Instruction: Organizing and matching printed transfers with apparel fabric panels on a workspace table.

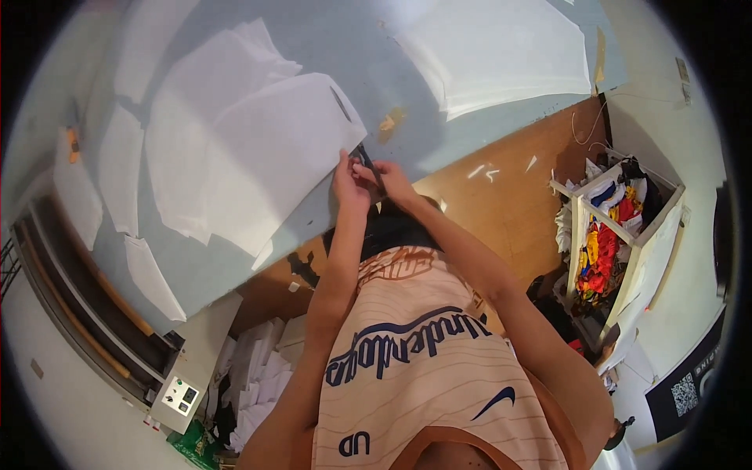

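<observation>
At the near edge of the blue-grey table my right hand (389, 182) is closed round dark scissors (371, 166), whose far end runs to the corner of a white fabric piece (290, 129). A narrow dark shape lies on the fabric beyond that corner; whether it is a blade or a slit is unclear. My left hand (351, 186) is right beside the scissors, fingers bent and closed at the fabric's edge, partly hiding what they grip. The piece lies on top of other white layers (184, 141).
More white pieces (501, 55) lie on the far right of the table (345, 39). An orange-handled tool (72, 145) rests at far left. On the right stands a white-framed rack (619, 223) of colourful cloth. A control box (180, 399) and white bundles (262, 376) are at lower left.
</observation>
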A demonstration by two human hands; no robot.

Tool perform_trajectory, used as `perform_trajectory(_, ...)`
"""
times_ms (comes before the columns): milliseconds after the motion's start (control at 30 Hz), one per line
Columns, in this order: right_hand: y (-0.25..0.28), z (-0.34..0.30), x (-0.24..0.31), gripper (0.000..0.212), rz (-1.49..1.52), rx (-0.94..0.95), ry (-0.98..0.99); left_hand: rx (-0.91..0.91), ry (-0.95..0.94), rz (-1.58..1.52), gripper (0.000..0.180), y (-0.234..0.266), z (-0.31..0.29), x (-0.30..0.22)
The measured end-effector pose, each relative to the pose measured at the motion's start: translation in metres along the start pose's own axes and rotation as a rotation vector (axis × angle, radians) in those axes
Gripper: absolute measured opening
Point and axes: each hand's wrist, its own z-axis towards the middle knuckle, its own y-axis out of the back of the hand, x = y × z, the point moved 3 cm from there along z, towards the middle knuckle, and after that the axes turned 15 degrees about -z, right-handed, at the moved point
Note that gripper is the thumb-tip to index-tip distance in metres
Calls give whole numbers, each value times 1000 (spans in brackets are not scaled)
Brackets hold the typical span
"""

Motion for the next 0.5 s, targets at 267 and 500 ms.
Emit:
perform_trajectory(267,1,-5,16,44,-17,2,-12,31,-66,-94,24,-2,-1,-10)
perform_trajectory(500,5,8,17,45,-3,-30,-11,78,-179,0,23,-14,-5,-8)
